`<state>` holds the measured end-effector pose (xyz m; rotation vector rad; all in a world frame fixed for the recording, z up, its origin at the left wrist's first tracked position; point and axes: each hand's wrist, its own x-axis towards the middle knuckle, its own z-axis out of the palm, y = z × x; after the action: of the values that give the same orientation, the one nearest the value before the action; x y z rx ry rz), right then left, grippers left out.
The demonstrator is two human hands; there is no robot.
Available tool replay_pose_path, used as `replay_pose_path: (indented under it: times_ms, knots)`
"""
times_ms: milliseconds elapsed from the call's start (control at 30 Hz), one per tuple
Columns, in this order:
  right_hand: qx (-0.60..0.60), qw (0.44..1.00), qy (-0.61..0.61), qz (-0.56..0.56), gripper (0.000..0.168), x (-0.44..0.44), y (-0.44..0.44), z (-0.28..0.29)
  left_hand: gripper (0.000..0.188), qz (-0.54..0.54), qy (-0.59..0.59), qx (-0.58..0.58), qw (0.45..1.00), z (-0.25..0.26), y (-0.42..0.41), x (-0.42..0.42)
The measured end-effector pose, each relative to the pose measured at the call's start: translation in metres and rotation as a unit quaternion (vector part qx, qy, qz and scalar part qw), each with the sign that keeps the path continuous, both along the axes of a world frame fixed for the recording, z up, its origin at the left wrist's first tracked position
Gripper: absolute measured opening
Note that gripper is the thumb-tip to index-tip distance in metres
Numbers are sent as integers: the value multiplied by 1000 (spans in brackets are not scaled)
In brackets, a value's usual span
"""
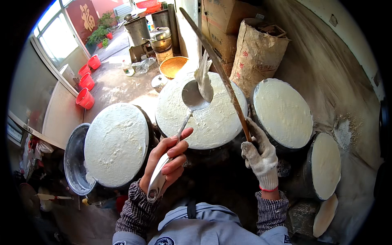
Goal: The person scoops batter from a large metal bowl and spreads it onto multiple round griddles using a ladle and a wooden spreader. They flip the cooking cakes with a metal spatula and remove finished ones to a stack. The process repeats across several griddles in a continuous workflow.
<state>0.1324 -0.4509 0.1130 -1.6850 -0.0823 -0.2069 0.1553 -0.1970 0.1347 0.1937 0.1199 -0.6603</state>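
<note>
My bare left hand (170,157) grips the metal handle of a ladle (192,95). Its bowl is over the middle round griddle (171,130), whose top is coated in white batter. A pale, streaked, wet-looking mass (203,79) overlaps the bowl's right side; whether it is batter or a brush I cannot tell. In a white knit glove, my right hand (260,156) holds one end of a long, curved wooden stick (225,79), which slants up and away to the left. More batter-coated griddles stand at left (116,144) and right (282,113).
A dark basin (75,165) sits against the left griddle. At far right are another coated round (326,165) and a pale disc (325,216). Beyond stand a worn sack (257,55), cardboard boxes (220,30), a woven basket (173,66), a lidded pot (160,38) and several red buckets (85,98).
</note>
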Motion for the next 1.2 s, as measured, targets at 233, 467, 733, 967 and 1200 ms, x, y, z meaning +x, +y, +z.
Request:
replay_pose_path:
  times_ms: [233, 467, 733, 967, 1200]
  knots:
    - [-279, 950, -70, -122, 49, 16, -46, -54, 43, 57, -90, -141, 984, 5, 28, -8]
    - [-459, 888, -9, -35, 48, -19, -8, -92, 43, 75, -24, -119, 990, -15, 60, 5]
    - [43, 955, 291, 34, 50, -54, 8, -67, 49, 166, -75, -135, 974, 20, 124, -33]
    - [-401, 915, 43, -13, 50, -75, 10, -92, 51, 307, -160, -43, 937, 37, 218, -116]
    - [-478, 873, -3, -97, 45, -61, 16, -96, 42, 392, -117, 86, 908, -20, 372, -164]
